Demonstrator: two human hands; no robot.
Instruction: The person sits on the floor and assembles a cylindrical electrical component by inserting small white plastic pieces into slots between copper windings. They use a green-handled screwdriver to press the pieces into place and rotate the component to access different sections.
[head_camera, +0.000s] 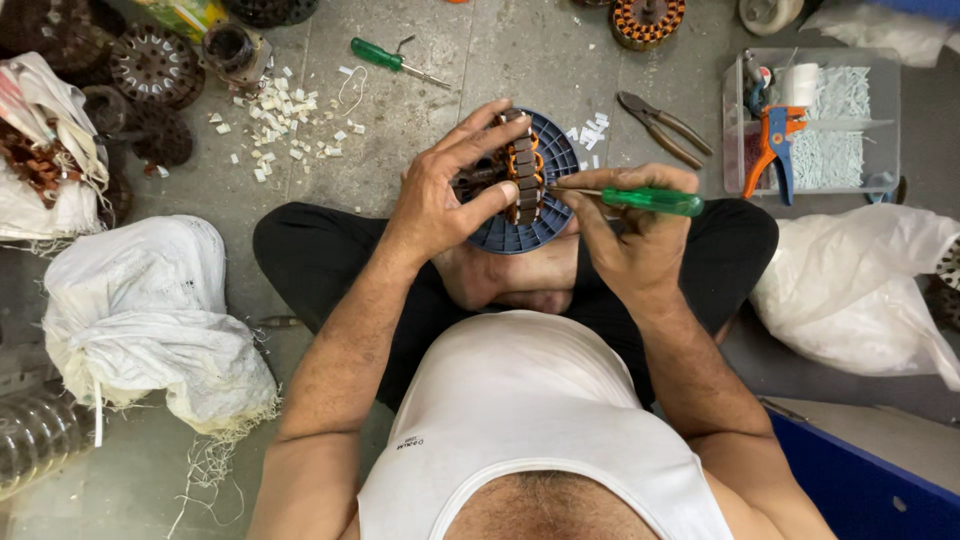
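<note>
Your left hand (440, 195) is wrapped around a round motor stator with copper-orange windings and dark steel teeth (521, 170), fingers curled over its top and thumb pressed against its near side. You hold it on edge, so its flat faces turn left and right and its toothed rim faces up at you, which seems meant to bring the slots within reach of the tool. The stator rests on a blue ribbed plastic disc (555, 160) that lies flat over your crossed legs, probably serving as a small work base.

Your right hand (625, 235) is closed in a pinch around a slim screwdriver with a translucent green handle (650, 201), thumb and fingers gripping near the front of the handle for fine control. Its long axis runs nearly level, left to right across the view, with the metal tip pointing left and touching the stator's windings near the middle.

On the grey concrete floor (440, 90) ahead, a second green-handled screwdriver (385, 58) lies near scattered white plastic scraps (285, 115), metal pliers (662, 127) lie to the right, and a clear plastic tray of white pieces (835, 130) holds an orange-and-blue wire stripper (772, 150).
</note>
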